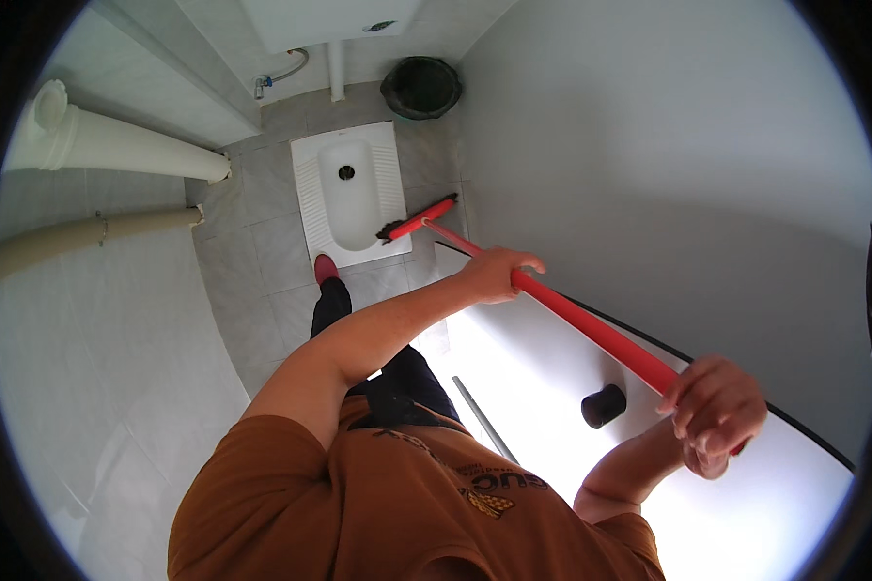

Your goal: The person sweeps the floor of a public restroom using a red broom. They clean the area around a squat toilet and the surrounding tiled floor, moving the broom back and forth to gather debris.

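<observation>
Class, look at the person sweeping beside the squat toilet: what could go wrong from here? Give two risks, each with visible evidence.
1. The dark-bristled red plastic broom head overlaps the right edge of the white rectangular squat toilet; a leftward sweep might drop bristles into the bowl.
2. The dark red rounded shoe is right by the toilet's near edge, so a careless step could catch or slip there.

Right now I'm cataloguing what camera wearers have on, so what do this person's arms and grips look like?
The left grip and right grip are bare hands, no gloves showing. Short, rust-brown fabric sleeves, the left sleeve and right sleeve, leave both forearms uncovered. No watch or cables show.
</observation>
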### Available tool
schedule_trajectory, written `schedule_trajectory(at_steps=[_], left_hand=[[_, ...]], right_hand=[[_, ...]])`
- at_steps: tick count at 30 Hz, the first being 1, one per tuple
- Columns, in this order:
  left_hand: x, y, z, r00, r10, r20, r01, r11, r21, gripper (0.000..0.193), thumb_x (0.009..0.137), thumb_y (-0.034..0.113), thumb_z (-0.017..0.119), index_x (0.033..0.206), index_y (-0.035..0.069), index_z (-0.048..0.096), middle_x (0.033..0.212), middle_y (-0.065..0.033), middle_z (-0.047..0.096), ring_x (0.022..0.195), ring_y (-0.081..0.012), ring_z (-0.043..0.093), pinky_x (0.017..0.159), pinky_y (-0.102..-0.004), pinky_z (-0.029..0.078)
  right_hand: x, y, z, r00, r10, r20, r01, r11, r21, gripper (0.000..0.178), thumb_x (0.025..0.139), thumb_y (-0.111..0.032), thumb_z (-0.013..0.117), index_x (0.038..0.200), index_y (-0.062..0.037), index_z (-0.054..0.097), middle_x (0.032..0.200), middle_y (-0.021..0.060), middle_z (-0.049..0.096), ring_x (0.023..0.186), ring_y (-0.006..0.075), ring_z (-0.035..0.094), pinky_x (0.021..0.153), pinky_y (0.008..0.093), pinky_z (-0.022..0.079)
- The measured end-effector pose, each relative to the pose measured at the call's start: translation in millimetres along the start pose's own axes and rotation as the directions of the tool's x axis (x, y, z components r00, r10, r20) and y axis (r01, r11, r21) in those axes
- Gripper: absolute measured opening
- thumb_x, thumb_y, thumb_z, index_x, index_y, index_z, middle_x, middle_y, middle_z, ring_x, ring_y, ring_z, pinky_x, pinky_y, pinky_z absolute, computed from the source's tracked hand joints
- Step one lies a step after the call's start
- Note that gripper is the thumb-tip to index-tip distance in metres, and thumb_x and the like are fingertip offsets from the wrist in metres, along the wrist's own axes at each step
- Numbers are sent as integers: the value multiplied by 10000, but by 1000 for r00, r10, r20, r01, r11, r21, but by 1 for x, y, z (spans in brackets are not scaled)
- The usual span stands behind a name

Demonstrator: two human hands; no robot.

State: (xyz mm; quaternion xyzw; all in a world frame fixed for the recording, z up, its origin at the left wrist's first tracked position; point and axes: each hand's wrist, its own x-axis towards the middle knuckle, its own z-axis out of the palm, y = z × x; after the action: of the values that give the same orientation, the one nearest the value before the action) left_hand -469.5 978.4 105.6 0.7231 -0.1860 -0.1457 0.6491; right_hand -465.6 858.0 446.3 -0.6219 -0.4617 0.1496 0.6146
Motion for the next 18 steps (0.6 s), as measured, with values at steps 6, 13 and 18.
schedule_trajectory(at_steps=[6,13,18], left_hand=[[-36,-58,7,973,-145,-177,167,980,113,334,721,-33,642,1025,103,659,811,-61,681,758,-233,669,719,-369,495],[-32,8,86,943,148,-299,-106,983,152,243,775,21,675,998,114,652,747,-57,649,723,-232,653,681,-360,477],[-29,-7,93,976,-5,-217,15,999,43,259,834,53,652,1080,132,656,785,-87,661,761,-255,655,713,-369,496]], right_hand=[[-85,48,36,805,89,-587,-162,984,-73,43,808,-22,522,787,-59,516,481,23,448,378,143,403,470,329,463],[-128,-33,7,938,-117,-325,142,988,56,80,884,-50,521,871,-108,468,467,-22,429,358,104,440,419,251,515],[-120,-10,16,959,-48,-278,50,999,-1,126,726,47,445,706,-68,491,477,7,431,355,124,426,423,301,512]])
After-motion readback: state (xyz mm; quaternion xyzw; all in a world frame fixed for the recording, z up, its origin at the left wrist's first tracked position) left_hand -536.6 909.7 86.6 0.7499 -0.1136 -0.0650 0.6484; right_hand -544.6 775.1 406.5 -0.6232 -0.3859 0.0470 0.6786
